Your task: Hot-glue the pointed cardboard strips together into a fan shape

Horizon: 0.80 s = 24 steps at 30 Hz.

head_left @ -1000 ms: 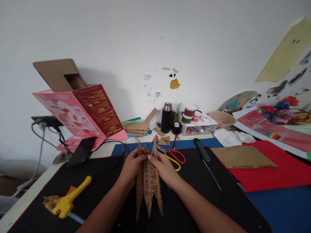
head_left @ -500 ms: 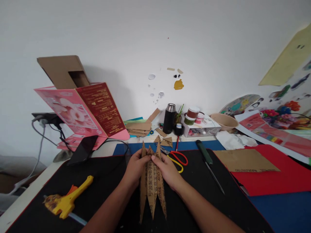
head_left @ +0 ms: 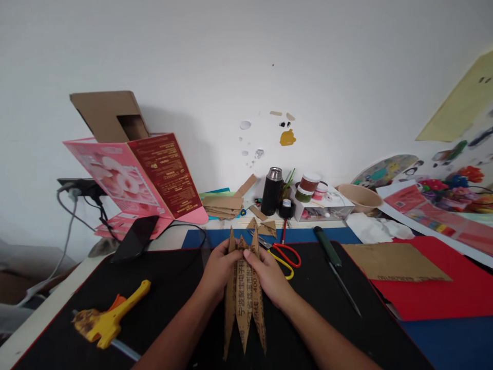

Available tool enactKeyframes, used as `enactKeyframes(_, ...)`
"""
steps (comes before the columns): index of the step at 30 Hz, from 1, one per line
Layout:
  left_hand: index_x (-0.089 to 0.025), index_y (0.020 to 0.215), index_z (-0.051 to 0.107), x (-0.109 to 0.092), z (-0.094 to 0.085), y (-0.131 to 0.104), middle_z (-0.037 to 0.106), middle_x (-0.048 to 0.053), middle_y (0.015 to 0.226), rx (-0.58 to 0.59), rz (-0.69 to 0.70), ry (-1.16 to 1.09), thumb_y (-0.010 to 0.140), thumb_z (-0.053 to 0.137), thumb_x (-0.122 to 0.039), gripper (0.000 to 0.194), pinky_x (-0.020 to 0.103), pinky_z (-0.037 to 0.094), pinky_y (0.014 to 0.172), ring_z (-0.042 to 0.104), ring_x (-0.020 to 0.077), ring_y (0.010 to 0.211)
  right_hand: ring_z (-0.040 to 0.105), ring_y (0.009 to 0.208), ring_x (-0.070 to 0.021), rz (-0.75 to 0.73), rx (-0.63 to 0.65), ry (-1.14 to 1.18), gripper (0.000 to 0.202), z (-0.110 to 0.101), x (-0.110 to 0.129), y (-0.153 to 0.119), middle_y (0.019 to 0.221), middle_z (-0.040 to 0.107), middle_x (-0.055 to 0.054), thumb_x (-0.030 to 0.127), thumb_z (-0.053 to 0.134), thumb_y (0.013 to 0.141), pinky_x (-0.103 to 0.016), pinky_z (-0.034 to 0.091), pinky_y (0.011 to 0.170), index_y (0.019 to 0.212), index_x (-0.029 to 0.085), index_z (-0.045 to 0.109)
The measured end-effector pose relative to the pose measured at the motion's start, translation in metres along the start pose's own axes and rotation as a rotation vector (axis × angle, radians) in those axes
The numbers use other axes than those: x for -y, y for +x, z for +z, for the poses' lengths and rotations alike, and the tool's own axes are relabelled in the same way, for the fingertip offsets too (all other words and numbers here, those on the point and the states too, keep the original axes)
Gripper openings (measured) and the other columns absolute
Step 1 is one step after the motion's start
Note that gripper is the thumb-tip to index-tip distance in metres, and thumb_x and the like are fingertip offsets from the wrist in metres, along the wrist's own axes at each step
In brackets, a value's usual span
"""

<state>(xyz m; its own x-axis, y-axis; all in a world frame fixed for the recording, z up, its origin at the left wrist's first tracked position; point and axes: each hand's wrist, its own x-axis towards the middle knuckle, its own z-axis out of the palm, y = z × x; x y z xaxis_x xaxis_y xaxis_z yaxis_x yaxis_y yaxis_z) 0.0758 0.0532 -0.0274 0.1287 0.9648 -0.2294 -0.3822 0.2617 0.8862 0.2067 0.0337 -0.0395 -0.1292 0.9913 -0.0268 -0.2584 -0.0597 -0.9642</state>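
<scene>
Three long, pointed strips of brown cardboard (head_left: pixel 242 303) are held side by side above the black mat, their tips at both ends, with printed characters on them. My left hand (head_left: pixel 222 268) is closed on the left edge of the cardboard, thumb across the front. From the right, my right hand (head_left: pixel 269 273) grips the same strips, its thumb near the left one. The fingers behind the cardboard are hidden. Just beyond my right hand lie scissors (head_left: pixel 287 255) with red and yellow handles, their blades partly covered.
A yellow glue gun (head_left: pixel 110 321) lies at the left, a green-handled knife (head_left: pixel 329 247) at the right. Cardboard (head_left: pixel 396 262) rests on red sheets (head_left: pixel 442 303). At the back stand a black bottle (head_left: pixel 271 191), paint jars (head_left: pixel 308 187), a bowl (head_left: pixel 360 197) and a pink box (head_left: pixel 123 180).
The whole view has shifted slightly, so things appear a little further right and lower. Both hands keep their hold on the cardboard strips, which have hardly moved between them.
</scene>
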Motion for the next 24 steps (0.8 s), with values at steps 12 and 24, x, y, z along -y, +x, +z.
enactKeyframes(12, -0.017, 0.089, 0.072, -0.001, -0.003, 0.0, 0.073, 0.001, 0.074, -0.002, 0.034, 0.044, 0.062, 0.084, -0.029, 0.032, 0.03, 0.052, 0.068, 0.069, 0.0207, 0.067, 0.072, 0.099, -0.032, 0.017, -0.028, 0.062, 0.054, 0.002, -0.002, 0.003, 0.1, 0.078, -0.008, 0.063, 0.079, 0.075, -0.05, 0.049, 0.102, 0.107, 0.019, 0.075)
enactKeyframes(24, -0.018, 0.093, 0.071, -0.011, -0.008, -0.001, 0.076, 0.003, 0.076, -0.088, -0.093, -0.043, 0.057, 0.089, -0.034, 0.043, 0.031, 0.053, 0.063, 0.071, 0.0235, 0.064, 0.069, 0.108, -0.0287, -0.01, 0.094, 0.007, 0.041, 0.006, 0.006, 0.015, 0.114, 0.076, -0.006, 0.051, 0.07, 0.09, -0.044, 0.048, 0.104, 0.118, 0.022, 0.073)
